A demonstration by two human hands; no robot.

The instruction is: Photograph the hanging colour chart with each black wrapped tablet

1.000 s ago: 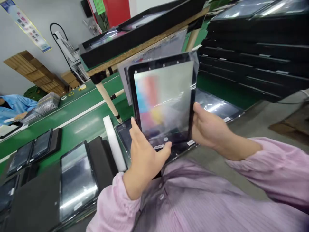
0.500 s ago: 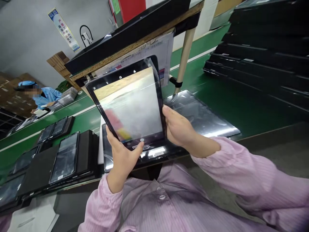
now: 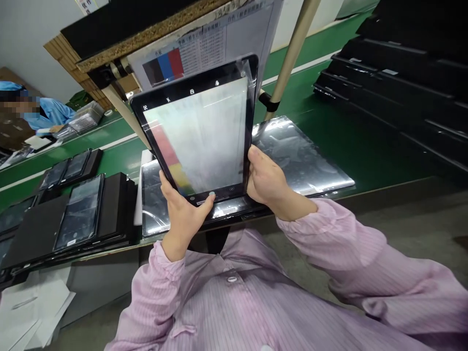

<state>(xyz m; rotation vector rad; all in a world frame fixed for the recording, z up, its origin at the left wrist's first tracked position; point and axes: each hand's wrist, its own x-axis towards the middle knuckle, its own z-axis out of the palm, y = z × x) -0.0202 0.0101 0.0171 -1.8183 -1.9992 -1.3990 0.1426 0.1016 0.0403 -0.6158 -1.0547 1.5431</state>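
A black tablet (image 3: 204,134) is held up in front of a printed chart sheet (image 3: 204,44), its screen lit with a blurred, whitish camera picture. My left hand (image 3: 185,209) grips its lower left corner, the thumb over the round button at the bottom of the screen. On the right edge, my right hand (image 3: 266,178) is closed round the tablet with the thumb in front; its other fingers are hidden behind. Clear film shows at the tablet's upper right corner. Below and behind it, a shiny film-covered panel (image 3: 303,158) lies flat on the bench.
Several tablets on dark trays (image 3: 78,212) lie at the left. Stacked black trays (image 3: 395,97) rise at the right. A wooden-edged shelf on pipe legs (image 3: 292,58) stands over the green bench (image 3: 373,161). White papers (image 3: 32,307) hang low left; a co-worker in blue (image 3: 54,114) sits beyond.
The view has shifted closer to the chart, whose colour blocks now show more fully. My left thumb has moved onto the screen button. Both hands still hold the tablet.
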